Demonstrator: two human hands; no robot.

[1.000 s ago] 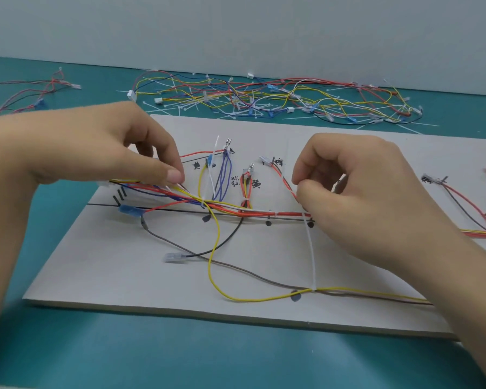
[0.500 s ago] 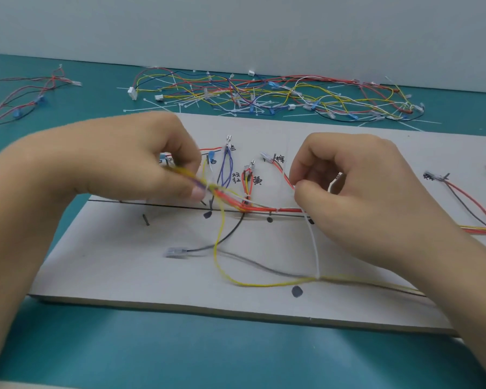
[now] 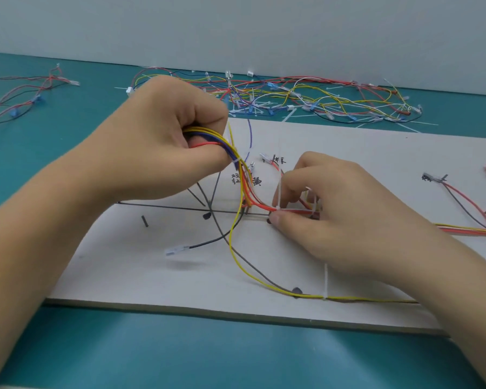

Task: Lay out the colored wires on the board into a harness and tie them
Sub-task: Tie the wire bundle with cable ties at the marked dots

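Teal tabletop (image 3: pixel 236 357) nearest | flat pale grey board (image 3: pixel 118 273) lies on it | right hand (image 3: pixel 348 223) pinches thin white cable tie (image 3: pixel 279 192) around red-orange wire bundle (image 3: pixel 260 204) on the board | left hand (image 3: pixel 163 147) clenches yellow, blue and red wires (image 3: pixel 208 135) above the board | tangled spare wires (image 3: pixel 314 98) behind | plain pale wall (image 3: pixel 236 29) farthest

Handwritten 黄 (image 3: pixel 256 181) on board (image 3: pixel 124 262); other characters illegible.

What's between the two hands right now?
Head view: the wire bundle spans the gap, from the left hand gripping it raised above the board down to the right hand, which pinches a white cable tie around it.
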